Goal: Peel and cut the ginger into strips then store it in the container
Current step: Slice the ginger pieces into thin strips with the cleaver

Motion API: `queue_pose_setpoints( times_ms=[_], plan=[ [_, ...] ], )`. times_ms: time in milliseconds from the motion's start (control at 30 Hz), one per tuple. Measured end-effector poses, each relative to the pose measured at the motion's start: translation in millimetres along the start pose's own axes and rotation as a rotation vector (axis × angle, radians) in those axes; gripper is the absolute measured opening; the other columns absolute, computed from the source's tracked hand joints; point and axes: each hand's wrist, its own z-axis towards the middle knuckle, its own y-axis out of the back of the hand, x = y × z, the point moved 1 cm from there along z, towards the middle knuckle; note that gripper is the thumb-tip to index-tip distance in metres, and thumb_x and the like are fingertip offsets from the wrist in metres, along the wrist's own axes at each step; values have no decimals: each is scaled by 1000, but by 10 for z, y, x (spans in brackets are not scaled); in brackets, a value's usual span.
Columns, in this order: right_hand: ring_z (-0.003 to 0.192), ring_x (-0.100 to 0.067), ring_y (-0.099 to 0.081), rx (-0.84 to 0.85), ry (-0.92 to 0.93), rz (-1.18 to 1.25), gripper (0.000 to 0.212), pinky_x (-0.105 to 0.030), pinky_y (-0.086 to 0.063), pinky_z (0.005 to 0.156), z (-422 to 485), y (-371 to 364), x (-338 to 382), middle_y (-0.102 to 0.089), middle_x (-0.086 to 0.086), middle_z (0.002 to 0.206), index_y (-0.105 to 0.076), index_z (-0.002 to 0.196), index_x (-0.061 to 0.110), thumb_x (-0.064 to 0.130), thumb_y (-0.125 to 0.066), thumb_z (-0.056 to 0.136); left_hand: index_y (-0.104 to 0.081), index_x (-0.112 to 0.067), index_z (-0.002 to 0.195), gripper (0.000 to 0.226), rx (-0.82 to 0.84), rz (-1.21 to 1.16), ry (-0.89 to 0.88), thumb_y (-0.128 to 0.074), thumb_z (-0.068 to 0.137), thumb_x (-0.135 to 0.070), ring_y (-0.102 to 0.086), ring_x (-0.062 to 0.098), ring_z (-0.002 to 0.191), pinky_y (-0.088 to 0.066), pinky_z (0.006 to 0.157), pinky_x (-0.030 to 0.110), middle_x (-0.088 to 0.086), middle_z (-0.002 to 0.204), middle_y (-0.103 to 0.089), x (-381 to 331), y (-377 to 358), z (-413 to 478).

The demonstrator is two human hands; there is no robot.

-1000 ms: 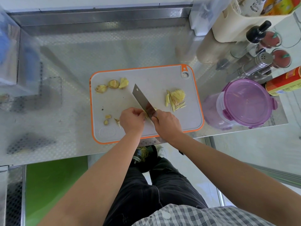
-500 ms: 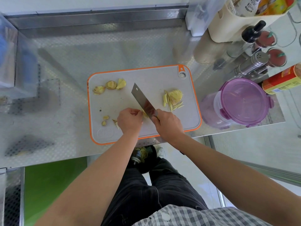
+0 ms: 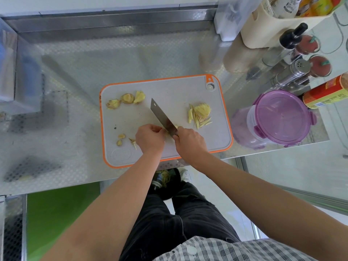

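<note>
- Metal counter (image 3: 75, 59): same layout as a second ago; the whole view slid a bit because the head moved, nothing on the counter was relocated.
- Cutting board (image 3: 169, 87): hasn't shifted on the counter, orange rim still square to the near edge.
- Purple-lidded container (image 3: 280, 118): just right of the board, lid still on. Judgement: storing hasn't started, lid has to come off first.
- Right hand (image 3: 191, 141): closed around the knife handle, same grip as a second ago.
- Left hand (image 3: 150, 138): fingers curled down, pinning the ginger piece (image 3: 176, 127) at the near middle of the board. Mostly hidden under hand and blade; only a yellow sliver shows right of the blade.
- Knife (image 3: 162, 117): blade angled from far-left down to the hands, heel on the pinned piece. Angle barely differs across the last second, so this reads as small repeated chops, not a reposition.
- Strip pile (image 3: 200, 114): right part of the board, same size and shape as before; no new strips added yet.
- Uncut chunks (image 3: 126, 99): three at the far left, untouched. Judgement: cutting is roughly midway.
- Small scraps (image 3: 121, 139): near left, unchanged.
</note>
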Motion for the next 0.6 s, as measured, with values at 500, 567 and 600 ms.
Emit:
queue_pose_setpoints(
  times_ms=[500,567,600],
  plan=[
    [74,-27,-46,-58,71,24,22,-32,-32,63,-54,92,-79,-54,-6,86,-50,97,11,29,-39,100,-71,-17,76,4,-23,27,-38,-67,78,-16,-69,21,70,-54,70,33,0,75,-72,39,85,-50],
    [81,-29,-54,-48,84,0,22,-32,-33,63,-42,86,-73,-59,-8,92,-50,98,11,29,-38,100,-74,-16,77,8,-12,40,-43,-66,79,-16,-70,19,70,-51,66,27,1,74,-73,27,82,-53],
    [84,-30,-56,-42,88,-9,22,-32,-33,64,-35,80,-68,-60,-9,94,-50,99,10,29,-38,100,-76,-16,78,10,-8,43,-45,-66,79,-15,-70,19,70,-49,65,25,2,75,-73,24,80,-51]
  ],
)
